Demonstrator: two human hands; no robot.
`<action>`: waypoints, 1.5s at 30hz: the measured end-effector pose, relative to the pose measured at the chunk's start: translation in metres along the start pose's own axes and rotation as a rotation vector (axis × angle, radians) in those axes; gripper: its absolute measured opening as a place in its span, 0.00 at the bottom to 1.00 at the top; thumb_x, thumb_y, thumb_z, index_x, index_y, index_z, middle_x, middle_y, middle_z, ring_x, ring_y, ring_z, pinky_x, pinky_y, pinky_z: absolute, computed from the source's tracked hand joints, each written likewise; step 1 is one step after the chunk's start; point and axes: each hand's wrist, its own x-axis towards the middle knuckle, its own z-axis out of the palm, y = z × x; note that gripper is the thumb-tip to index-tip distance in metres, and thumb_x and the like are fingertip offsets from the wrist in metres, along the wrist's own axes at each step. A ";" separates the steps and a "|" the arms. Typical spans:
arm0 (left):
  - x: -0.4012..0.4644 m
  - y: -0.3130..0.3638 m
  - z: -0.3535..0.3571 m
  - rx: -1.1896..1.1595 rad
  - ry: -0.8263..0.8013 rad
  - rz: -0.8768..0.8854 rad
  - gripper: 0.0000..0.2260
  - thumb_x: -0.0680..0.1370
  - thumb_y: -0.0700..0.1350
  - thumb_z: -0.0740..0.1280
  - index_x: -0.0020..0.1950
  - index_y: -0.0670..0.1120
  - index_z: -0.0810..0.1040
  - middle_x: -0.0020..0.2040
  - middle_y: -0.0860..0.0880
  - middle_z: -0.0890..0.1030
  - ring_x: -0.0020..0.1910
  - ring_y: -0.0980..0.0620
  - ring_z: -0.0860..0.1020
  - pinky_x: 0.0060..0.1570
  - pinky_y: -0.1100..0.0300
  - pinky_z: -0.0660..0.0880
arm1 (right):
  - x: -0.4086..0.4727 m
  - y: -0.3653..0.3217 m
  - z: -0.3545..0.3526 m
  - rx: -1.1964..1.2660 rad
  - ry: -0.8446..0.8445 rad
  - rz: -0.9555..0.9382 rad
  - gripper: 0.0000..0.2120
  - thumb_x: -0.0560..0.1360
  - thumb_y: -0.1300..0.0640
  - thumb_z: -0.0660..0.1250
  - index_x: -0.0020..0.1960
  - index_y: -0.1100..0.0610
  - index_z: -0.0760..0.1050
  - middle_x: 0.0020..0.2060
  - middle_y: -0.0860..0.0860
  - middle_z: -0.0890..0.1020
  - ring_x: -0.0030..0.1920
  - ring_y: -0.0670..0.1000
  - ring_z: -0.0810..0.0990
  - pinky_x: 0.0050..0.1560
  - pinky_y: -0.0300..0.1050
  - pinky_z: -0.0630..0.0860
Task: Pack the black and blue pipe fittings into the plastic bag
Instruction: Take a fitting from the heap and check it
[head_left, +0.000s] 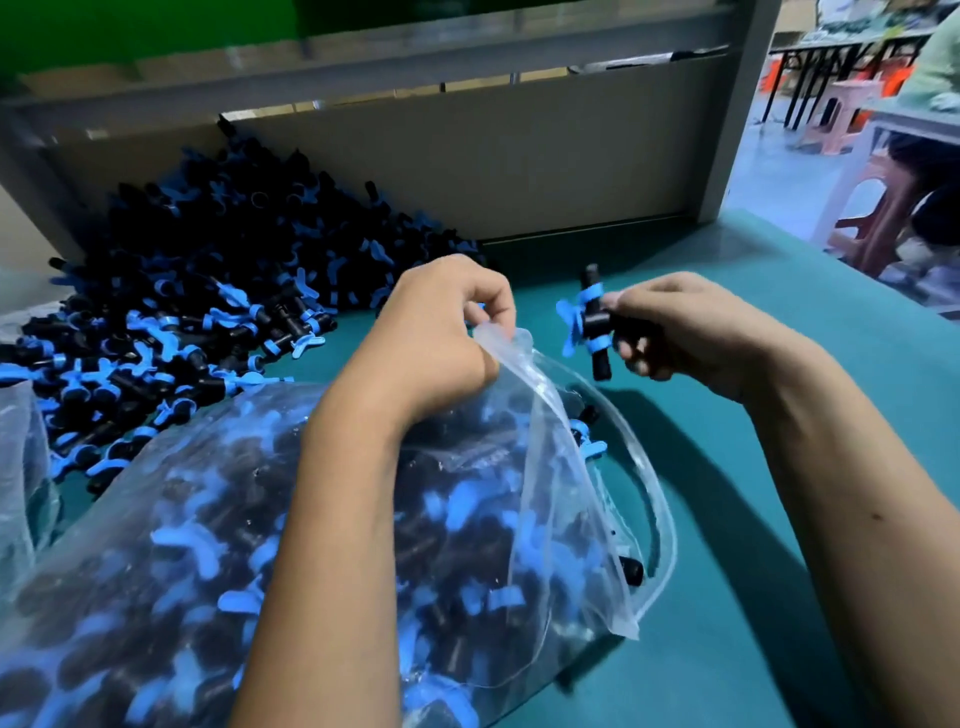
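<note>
A clear plastic bag (550, 467), mostly full of black and blue pipe fittings, lies on the teal table in the lower middle. My left hand (441, 332) pinches the bag's upper rim and lifts it, so the mouth gapes toward the right. My right hand (685, 332) grips a black fitting with blue wing clips (589, 322) just right of the bag's mouth, above the table. A big loose heap of the same fittings (208, 291) lies at the back left.
A grey upright panel (467, 156) borders the table (779, 519) behind the heap. More clear plastic (21, 467) lies at the left edge. Beyond the table's right side stand plastic stools (878, 218) and another person's legs.
</note>
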 end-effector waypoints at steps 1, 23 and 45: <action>0.000 0.000 -0.001 0.001 0.024 -0.024 0.11 0.70 0.32 0.66 0.33 0.46 0.77 0.45 0.45 0.85 0.48 0.41 0.82 0.47 0.49 0.81 | -0.002 0.000 0.002 -0.036 -0.105 0.006 0.16 0.82 0.54 0.64 0.40 0.62 0.78 0.27 0.55 0.76 0.24 0.51 0.72 0.21 0.36 0.64; 0.011 0.017 0.010 -0.324 0.481 0.094 0.18 0.69 0.26 0.68 0.32 0.48 0.74 0.41 0.47 0.85 0.41 0.54 0.85 0.37 0.67 0.77 | -0.014 -0.021 0.118 -0.359 -0.141 -0.460 0.05 0.79 0.65 0.60 0.45 0.63 0.69 0.42 0.59 0.74 0.45 0.53 0.69 0.44 0.48 0.68; 0.009 0.013 0.014 -0.344 0.211 0.088 0.14 0.72 0.28 0.73 0.35 0.44 0.77 0.45 0.46 0.86 0.44 0.49 0.86 0.42 0.60 0.80 | -0.011 -0.015 0.075 -0.478 -0.427 0.092 0.15 0.80 0.54 0.63 0.54 0.66 0.77 0.46 0.64 0.83 0.43 0.68 0.85 0.46 0.64 0.83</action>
